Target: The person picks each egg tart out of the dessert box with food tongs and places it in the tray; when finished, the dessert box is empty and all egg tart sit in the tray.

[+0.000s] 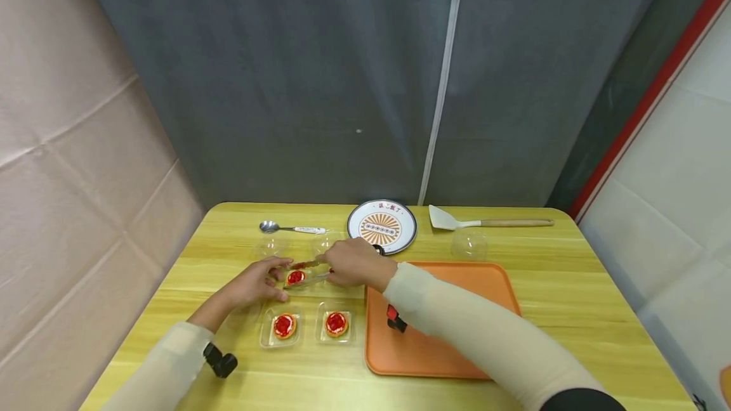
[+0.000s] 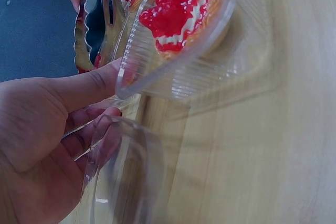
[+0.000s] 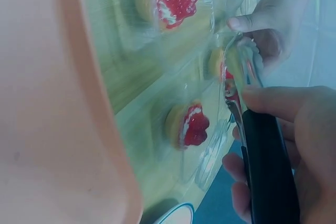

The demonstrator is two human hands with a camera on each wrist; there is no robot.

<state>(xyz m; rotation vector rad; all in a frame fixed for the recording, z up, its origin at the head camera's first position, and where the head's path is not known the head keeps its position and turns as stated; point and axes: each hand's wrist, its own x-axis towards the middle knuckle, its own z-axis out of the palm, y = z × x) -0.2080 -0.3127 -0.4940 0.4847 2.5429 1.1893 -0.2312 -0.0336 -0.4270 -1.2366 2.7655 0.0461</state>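
My right hand (image 1: 355, 263) holds metal tongs (image 3: 265, 156) with black grips; their scalloped, red-smeared arms straddle a red-topped tart (image 1: 296, 278) in a clear plastic container at the back left. Around that container's left side, my left hand (image 1: 257, 285) has its thumb toward the front and fingers bent at the back, gripping its edge. In the left wrist view those fingers (image 2: 107, 135) show through a clear dome (image 2: 126, 182). Two more tarts, front left (image 1: 284, 326) and front right (image 1: 336, 324), sit in clear containers. Another tart (image 3: 194, 125) shows in the right wrist view, hidden by my right hand in the head view.
An orange tray (image 1: 425, 360) lies under my right forearm. Behind the containers are a spoon (image 1: 291, 229), a patterned plate (image 1: 382, 227) and a white spatula (image 1: 488, 222). A clear dome (image 1: 469, 244) stands below the spatula. A grey curtain (image 1: 285, 81) hangs behind the table.
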